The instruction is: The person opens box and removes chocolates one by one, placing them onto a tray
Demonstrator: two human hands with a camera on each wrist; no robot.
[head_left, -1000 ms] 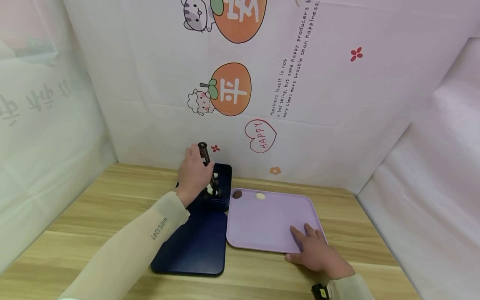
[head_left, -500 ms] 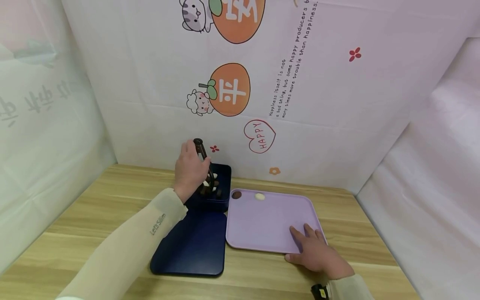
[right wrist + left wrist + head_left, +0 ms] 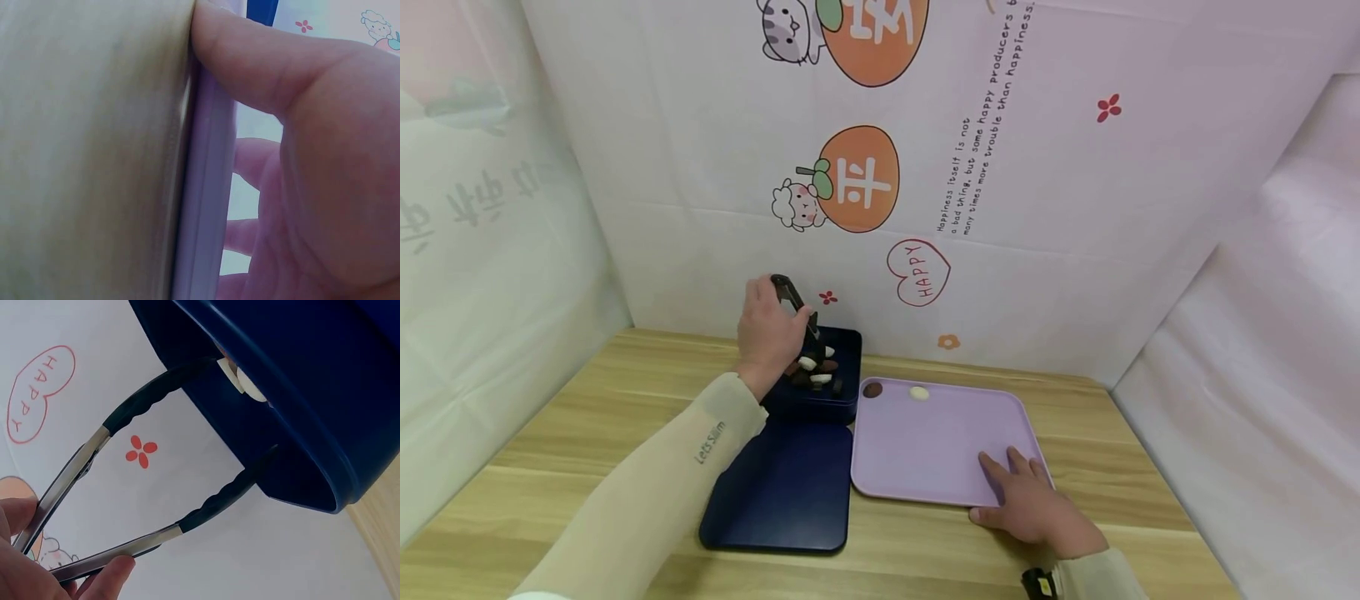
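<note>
Head view: the left hand grips a pair of tongs above the navy box, which sits at the far left of the table. Brown and white pieces lie in the box; the hand and tongs cover part of them and of the box's left side. On the near side of the box lies a flat navy lid, its far left part hidden by the sleeve. Right of both is a lilac tray with 2 ovals near its far edge: 1 brown piece in the left corner and 1 white piece just to its right. The right hand rests spread on the tray's near right corner. A printed cloth hangs behind the table.

Left wrist view: thumb and fingers hold the tongs with the 2 arms apart and the dark tips reaching into the box. White pieces show near 1 tip; whether they touch is unclear, since the box's rim blocks most of the contents.

Right wrist view: the right thumb lies against the tray's edge, the other fingers partly hidden behind that edge.
</note>
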